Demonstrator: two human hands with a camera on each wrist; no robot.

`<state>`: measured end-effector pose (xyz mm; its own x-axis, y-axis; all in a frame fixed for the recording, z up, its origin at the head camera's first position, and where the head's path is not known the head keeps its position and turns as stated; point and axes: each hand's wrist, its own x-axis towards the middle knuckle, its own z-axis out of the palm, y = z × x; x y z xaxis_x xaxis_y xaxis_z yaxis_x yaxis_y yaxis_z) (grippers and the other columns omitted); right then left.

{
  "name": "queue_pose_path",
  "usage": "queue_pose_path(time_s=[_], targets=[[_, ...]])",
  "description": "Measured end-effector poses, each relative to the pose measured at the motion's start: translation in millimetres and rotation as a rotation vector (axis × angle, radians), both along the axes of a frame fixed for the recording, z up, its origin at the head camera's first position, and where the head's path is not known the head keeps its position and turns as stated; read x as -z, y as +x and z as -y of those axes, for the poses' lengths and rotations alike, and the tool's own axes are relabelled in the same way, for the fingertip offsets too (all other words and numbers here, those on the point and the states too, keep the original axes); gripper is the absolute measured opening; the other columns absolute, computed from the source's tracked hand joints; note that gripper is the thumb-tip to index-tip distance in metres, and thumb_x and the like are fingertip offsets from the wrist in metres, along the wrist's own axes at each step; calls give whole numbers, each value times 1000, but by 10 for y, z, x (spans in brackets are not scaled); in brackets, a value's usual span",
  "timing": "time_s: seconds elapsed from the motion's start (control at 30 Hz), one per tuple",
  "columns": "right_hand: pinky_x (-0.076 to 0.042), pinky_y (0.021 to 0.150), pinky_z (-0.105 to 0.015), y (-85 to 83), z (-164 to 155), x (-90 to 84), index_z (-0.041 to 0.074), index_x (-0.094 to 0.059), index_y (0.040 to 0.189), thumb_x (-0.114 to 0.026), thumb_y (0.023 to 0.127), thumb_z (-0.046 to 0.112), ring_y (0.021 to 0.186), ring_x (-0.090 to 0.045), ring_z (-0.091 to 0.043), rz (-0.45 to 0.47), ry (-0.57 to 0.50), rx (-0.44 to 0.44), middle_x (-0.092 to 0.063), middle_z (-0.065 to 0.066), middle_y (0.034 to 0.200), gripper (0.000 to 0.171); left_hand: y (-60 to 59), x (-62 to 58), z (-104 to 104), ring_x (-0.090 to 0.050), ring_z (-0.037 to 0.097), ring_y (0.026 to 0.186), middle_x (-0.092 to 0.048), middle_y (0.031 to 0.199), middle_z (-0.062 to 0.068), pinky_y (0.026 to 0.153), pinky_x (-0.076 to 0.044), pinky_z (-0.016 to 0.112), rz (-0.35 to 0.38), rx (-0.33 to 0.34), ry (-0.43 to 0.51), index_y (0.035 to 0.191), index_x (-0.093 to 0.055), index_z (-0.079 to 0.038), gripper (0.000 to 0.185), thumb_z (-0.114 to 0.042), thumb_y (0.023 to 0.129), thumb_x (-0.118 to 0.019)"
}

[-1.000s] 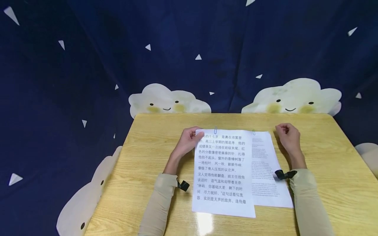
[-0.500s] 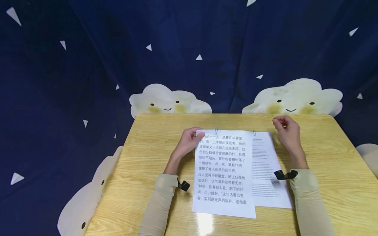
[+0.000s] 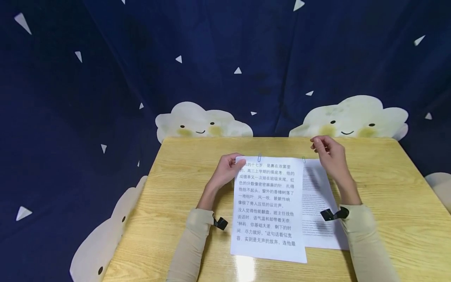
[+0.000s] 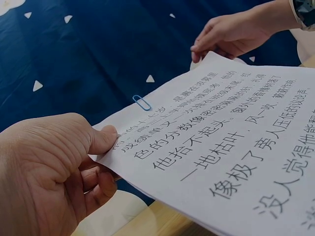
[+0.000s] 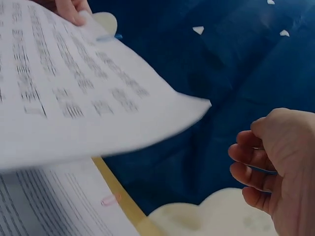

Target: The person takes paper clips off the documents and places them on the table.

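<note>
From the head view, the large-print sheet [image 3: 268, 209] is lying near the worktop's [image 3: 176, 184] middle, its long axis running from the near edge toward the far edge, the text's top pointing at the far edge. The left hand [image 3: 225, 172] is pinching its far left corner. A blue paper clip [image 3: 259, 158] is sitting on its far edge. The small-print sheet [image 3: 318, 211] is lying partly beneath it, toward the right edge. The right hand [image 3: 327, 154] is hovering with curled fingers; compared with a second ago it is sitting further left and nearer the far edge. Bare worktop is lying open at both the left and right edges.

From the left wrist, thumb and fingers are clamping the corner, which is lifting off the worktop.

From the right wrist, the curled fingers [image 5: 251, 169] are seeming to grip something thin and blue; what it is I cannot tell. A pink paper clip [image 5: 110, 199] is holding the lower sheet.
</note>
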<state>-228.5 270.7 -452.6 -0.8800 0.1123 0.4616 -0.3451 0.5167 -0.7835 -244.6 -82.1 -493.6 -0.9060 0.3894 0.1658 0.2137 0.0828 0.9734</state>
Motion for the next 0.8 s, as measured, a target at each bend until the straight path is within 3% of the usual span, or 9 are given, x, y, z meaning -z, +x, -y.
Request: queue_pose_path(time_s=[0.17, 0.33, 0.57, 0.8], targets=[[-41, 66, -15, -17, 67, 62, 0, -72, 108, -58, 109, 22, 77, -58, -9, -20, 94, -53, -70, -14, 89, 26, 2, -10, -35, -68, 15, 62, -76, 94, 21, 54, -50, 24, 22, 11, 21, 120, -72, 5, 21, -7, 105, -62], [-40, 70, -18, 28, 180, 52, 1, -72, 108, -64, 106, 18, 81, -56, -8, -2, 172, -133, -71, -11, 91, 19, 13, -19, -64, -65, 15, 59, -75, 93, 24, 51, -47, 23, 24, 2, 28, 120, -72, 7, 22, -5, 105, -62], [-43, 69, -20, 61, 298, 29, 6, -74, 103, -73, 99, 11, 77, -57, -13, 18, 232, -231, -73, -6, 91, 7, 31, -10, -75, -62, 15, 58, -76, 91, 19, 51, -44, 22, 20, -4, 11, 117, -73, 4, 20, -7, 105, -62], [-44, 68, -21, 75, 365, 1, 6, -74, 102, -77, 95, 5, 77, -58, -14, 25, 260, -319, -71, -3, 87, 8, 40, -6, -84, -54, 13, 54, -76, 89, 15, 48, -37, 22, 5, -1, -3, 116, -74, 2, 19, -9, 105, -62]])
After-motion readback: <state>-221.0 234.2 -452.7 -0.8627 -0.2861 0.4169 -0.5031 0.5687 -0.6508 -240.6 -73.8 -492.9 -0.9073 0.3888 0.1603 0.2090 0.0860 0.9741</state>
